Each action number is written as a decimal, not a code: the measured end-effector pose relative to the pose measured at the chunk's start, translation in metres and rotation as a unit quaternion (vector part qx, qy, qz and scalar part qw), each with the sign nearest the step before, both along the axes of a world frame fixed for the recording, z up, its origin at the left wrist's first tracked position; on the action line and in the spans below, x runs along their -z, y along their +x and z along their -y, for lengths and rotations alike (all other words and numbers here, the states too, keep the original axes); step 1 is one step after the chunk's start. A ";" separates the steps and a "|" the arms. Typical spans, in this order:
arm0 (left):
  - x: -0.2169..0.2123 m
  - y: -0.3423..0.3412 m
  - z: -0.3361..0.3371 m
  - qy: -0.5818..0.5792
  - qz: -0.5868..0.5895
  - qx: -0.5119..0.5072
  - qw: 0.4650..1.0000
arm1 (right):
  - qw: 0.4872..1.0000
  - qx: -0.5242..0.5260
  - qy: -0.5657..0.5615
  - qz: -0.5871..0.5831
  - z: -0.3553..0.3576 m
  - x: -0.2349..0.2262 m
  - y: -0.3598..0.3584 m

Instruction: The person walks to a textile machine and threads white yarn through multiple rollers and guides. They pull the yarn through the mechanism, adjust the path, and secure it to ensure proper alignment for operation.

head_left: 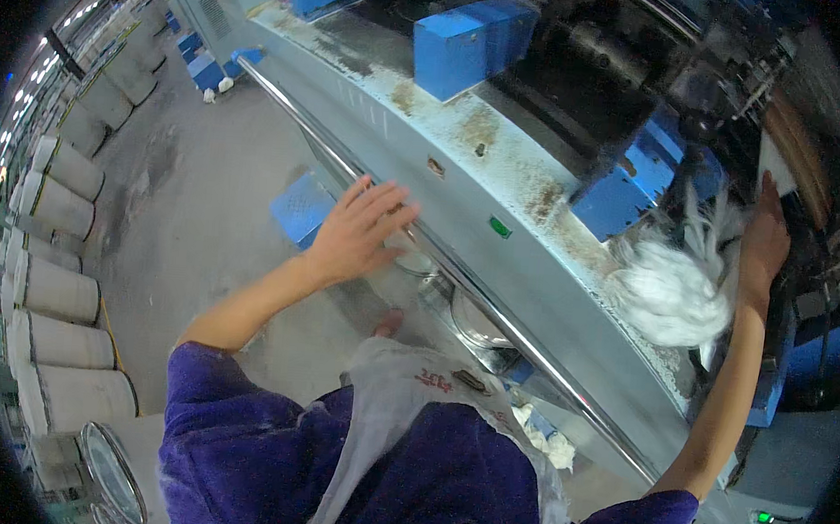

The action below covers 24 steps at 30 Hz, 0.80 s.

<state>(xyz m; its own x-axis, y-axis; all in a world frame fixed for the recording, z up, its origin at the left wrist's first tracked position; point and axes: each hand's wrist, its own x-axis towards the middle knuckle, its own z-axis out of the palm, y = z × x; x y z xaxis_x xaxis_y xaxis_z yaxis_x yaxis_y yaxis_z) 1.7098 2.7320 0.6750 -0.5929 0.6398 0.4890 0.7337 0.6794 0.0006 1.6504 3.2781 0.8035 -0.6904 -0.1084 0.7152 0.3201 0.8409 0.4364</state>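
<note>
My left hand is held with its fingers spread, over or against the shiny metal rail along the machine's front. It holds nothing. On the right, my right hand reaches into the dark part of the machine. One finger stretches up to a pale white strip beside a brown roller; the other fingers are shadowed, and their grip is not clear. Beside my right forearm, a loose bundle of white fibre lies on the machine's worn ledge, with wisps rising toward the rollers.
Blue block-shaped covers stand along the ledge, one just left of the fibre. A green switch sits on the front panel. Below the rail are a round metal container and a blue box. Tall white cans line the left.
</note>
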 end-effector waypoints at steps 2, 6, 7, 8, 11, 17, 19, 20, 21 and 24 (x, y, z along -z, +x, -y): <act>0.004 -0.004 0.007 0.003 -0.004 -0.029 1.000 | 1.000 -0.019 -0.002 -0.006 -0.003 0.000 0.000; 0.004 -0.021 -0.007 -0.008 0.053 -0.034 0.998 | 1.000 -0.023 0.001 0.008 -0.009 0.001 -0.001; 0.003 -0.025 -0.011 -0.012 0.070 -0.032 0.997 | 0.999 -0.029 0.016 0.001 -0.010 0.001 -0.001; 0.001 -0.028 -0.013 -0.012 0.085 -0.033 0.996 | 0.999 -0.019 0.029 -0.010 -0.010 0.001 -0.002; -0.002 -0.033 -0.014 0.004 0.099 -0.018 0.995 | 0.994 0.038 -0.088 0.051 -0.007 0.001 -0.001; -0.002 -0.029 -0.017 -0.003 0.100 -0.041 0.994 | 0.995 0.020 -0.085 0.054 0.011 -0.005 0.006; -0.003 -0.028 -0.021 -0.007 0.082 -0.041 0.996 | 0.995 -0.050 -0.085 0.021 0.021 -0.010 0.014; -0.003 -0.028 -0.022 -0.014 0.090 -0.057 0.994 | 0.993 -0.056 -0.106 0.026 0.026 -0.013 0.018; -0.004 -0.027 -0.023 -0.009 0.069 -0.044 0.997 | 0.991 -0.032 -0.118 0.049 0.033 -0.017 0.024; -0.002 -0.028 -0.024 0.005 0.053 -0.038 0.998 | 0.990 0.001 -0.122 0.069 0.051 -0.033 0.039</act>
